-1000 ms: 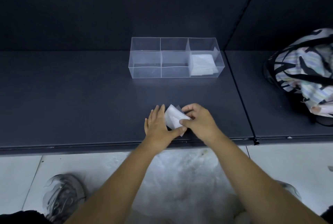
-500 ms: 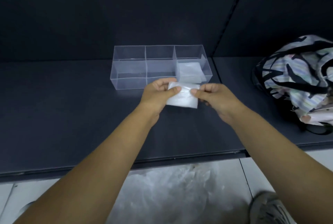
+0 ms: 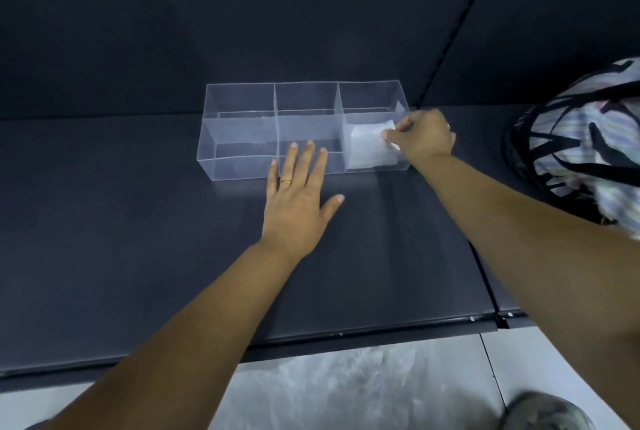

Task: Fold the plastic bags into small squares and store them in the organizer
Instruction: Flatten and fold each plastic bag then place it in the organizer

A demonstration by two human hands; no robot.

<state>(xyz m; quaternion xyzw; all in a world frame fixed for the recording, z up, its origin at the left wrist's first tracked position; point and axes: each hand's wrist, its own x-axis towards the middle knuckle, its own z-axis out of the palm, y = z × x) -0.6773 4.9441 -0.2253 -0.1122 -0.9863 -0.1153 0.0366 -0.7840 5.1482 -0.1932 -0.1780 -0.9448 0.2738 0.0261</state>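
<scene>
A dark shelf [image 3: 138, 222] carries a clear organizer [image 3: 242, 139] with three sections side by side, set near the back wall. Well to the right, on the neighbouring shelf panel, sits a striped fabric bag [image 3: 588, 145] with black straps. Below the shelf edge a heap of crumpled clear plastic [image 3: 346, 391] lies on the pale floor, and a shoe [image 3: 550, 412] shows at the bottom right corner. Nothing stands between the hands and the organizer.

The right hand [image 3: 420, 137] reaches over the organizer's right end, its fingers curled, thumb and forefinger pinching a corner of the folded plastic bag [image 3: 372, 130]. That white square sits inside the right-hand section, above more white folded plastic [image 3: 367, 159] lower in the same section; where one ends and the other begins cannot be told.

The left hand [image 3: 298, 197] is held flat and released, fingers straight and spread, a gold ring [image 3: 286, 181] on one finger. Its fingertips lie at the front wall of the middle section; whether they touch it is unclear.
</scene>
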